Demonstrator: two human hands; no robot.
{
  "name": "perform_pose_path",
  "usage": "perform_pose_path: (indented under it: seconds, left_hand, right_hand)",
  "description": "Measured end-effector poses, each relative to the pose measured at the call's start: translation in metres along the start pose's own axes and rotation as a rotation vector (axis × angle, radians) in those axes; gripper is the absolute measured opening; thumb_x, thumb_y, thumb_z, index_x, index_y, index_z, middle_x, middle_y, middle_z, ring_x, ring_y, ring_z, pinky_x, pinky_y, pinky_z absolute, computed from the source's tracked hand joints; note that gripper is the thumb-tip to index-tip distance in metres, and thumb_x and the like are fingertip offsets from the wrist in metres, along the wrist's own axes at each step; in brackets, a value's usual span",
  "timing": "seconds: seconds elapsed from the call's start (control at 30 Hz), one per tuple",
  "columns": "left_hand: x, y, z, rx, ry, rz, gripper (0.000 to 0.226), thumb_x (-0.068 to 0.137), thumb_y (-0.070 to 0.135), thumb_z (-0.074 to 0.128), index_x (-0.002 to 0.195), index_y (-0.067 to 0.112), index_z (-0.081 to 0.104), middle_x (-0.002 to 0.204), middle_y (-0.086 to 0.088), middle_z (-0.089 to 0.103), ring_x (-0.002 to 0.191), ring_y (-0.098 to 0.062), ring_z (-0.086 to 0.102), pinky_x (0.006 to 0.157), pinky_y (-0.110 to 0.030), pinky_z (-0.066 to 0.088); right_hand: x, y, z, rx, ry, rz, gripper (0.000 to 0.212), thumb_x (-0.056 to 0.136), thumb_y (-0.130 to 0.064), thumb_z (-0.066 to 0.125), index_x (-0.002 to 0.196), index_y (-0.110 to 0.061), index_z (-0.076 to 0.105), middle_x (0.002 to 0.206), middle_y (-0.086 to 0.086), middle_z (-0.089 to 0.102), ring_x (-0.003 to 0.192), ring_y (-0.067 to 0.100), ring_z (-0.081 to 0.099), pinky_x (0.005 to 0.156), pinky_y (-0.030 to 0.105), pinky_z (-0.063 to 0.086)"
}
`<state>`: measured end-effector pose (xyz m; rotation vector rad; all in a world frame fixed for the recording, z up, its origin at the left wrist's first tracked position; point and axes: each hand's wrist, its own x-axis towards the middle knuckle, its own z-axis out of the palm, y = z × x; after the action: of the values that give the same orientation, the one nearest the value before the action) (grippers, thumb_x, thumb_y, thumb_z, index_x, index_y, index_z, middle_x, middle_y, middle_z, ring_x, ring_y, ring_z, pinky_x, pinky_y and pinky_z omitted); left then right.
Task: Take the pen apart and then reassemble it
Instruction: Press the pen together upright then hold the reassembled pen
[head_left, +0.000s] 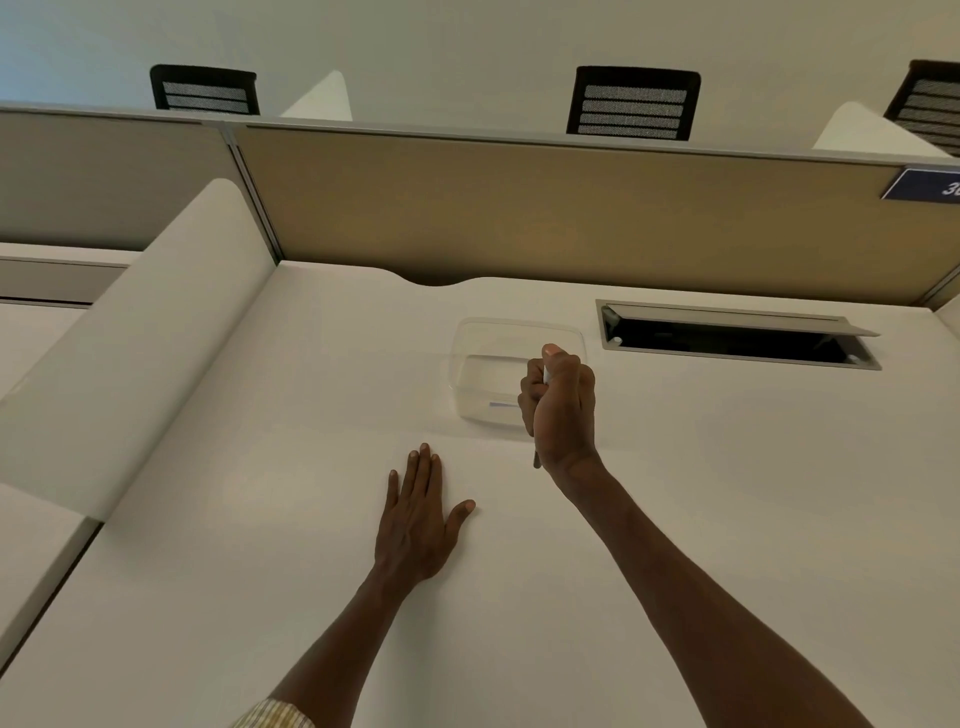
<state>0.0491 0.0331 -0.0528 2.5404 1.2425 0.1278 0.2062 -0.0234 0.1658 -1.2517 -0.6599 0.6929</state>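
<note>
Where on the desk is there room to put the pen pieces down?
Bare desk lies right of the right hand, below the cable slot. More lies left of the flat left hand, up to the white divider. It is crowded where the right hand grips the pen beside the clear tub.

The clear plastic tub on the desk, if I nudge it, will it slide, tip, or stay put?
The clear tub probably slides easily: it looks thin-walled, nearly empty, and sits on a smooth white desk. It seems unlikely to tip, being wide and low. The walls may flex if squeezed. The right hand, gripping the pen, is just in front of it.
</note>
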Motion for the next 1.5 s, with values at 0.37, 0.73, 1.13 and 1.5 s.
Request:
perform_pose_path:
  seconds: [0.37,0.73,1.13,1.5]
  left_hand:
    - [0.0008,-0.0004,0.0003,0.015,-0.014,-0.007,0.088,0.093,0.069,0.014,0.154,0.01,-0.008,0.163,-0.004,-0.014,0.15,-0.016,-0.015,0.123,-0.039,-0.005]
    - [0.0006,0.0007,-0.0005,0.014,-0.018,-0.007,0.089,0.091,0.071,0.01,0.154,0.01,-0.009,0.163,-0.004,-0.016,0.15,-0.017,-0.016,0.123,-0.04,-0.005]
    - [0.0005,-0.0004,0.0007,0.014,-0.017,-0.01,0.088,0.092,0.07,0.013,0.154,0.01,-0.009,0.163,-0.004,-0.015,0.15,-0.016,-0.016,0.123,-0.041,-0.004]
    - [0.0011,-0.001,0.0012,0.004,-0.007,-0.01,0.088,0.092,0.07,0.014,0.154,0.01,-0.007,0.163,-0.003,-0.013,0.15,-0.016,-0.015,0.123,-0.039,-0.004]
  right_hand:
    - [0.0004,0.0014,0.0002,-0.004,-0.008,0.022,0.041,0.085,-0.031,0.031,0.045,-0.027,0.025,0.046,-0.012,0.019,0.043,0.008,0.012,0.043,0.015,0.013]
    - [0.0007,0.0058,0.0016,-0.015,-0.017,0.024,0.042,0.085,-0.029,0.031,0.044,-0.026,0.026,0.046,-0.012,0.019,0.043,0.008,0.012,0.044,0.017,0.013]
    - [-0.0014,0.0077,0.0015,-0.033,-0.016,0.041,0.042,0.084,-0.031,0.03,0.043,-0.026,0.025,0.044,-0.011,0.019,0.041,0.006,0.013,0.042,0.015,0.013]
    - [0.0048,0.0073,-0.0034,0.092,-0.007,0.115,0.048,0.089,-0.05,0.038,0.047,-0.028,0.026,0.045,-0.01,0.019,0.04,0.009,0.011,0.041,0.018,0.011]
